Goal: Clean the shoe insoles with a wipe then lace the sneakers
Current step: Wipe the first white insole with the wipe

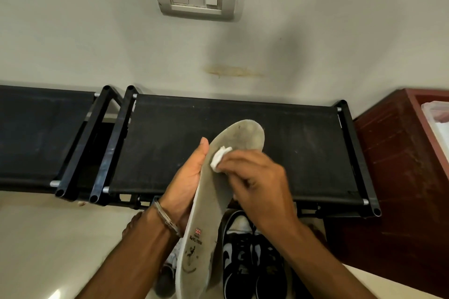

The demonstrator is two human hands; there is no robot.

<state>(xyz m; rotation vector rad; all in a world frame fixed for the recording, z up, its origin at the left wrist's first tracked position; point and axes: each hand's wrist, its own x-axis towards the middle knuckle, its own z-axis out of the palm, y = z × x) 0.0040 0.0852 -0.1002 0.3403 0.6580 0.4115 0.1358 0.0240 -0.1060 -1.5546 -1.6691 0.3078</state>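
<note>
Head view, read from left to right. A black fabric-topped shoe rack (43, 133) is standing against the wall at the nine o'clock side, with a second rack (279, 143) of the same kind beside it across the centre. At about seven o'clock the left hand (187, 177) is cradling the insole (211, 201) from its left edge, the thumb lying straight along that edge and the palm supporting it from behind; the fingers are hidden, so how tightly they are curling cannot be told. A metal bracelet (167, 219) is sitting on that wrist. The insole is being held in the air in front of the second rack, its long axis running from the printed heel at six o'clock to the grey, soiled toe at twelve to one o'clock. Just right of its midline the right hand (255, 177) is pinching a crumpled white wipe (220, 156) and pressing it against the insole's upper middle. The relation that matters: the dirtiest part, the toe, lies at about twelve o'clock from the wipe, along the long axis, and the right hand is the nearer one to it; the coming stroke probably needs to travel up that axis while the left hand steadies the edge. Below the right wrist, at five o'clock, a black-and-white sneaker (252, 257) is resting on the floor. At three o'clock a reddish-brown cabinet (398, 165) is standing beside the rack.
</note>
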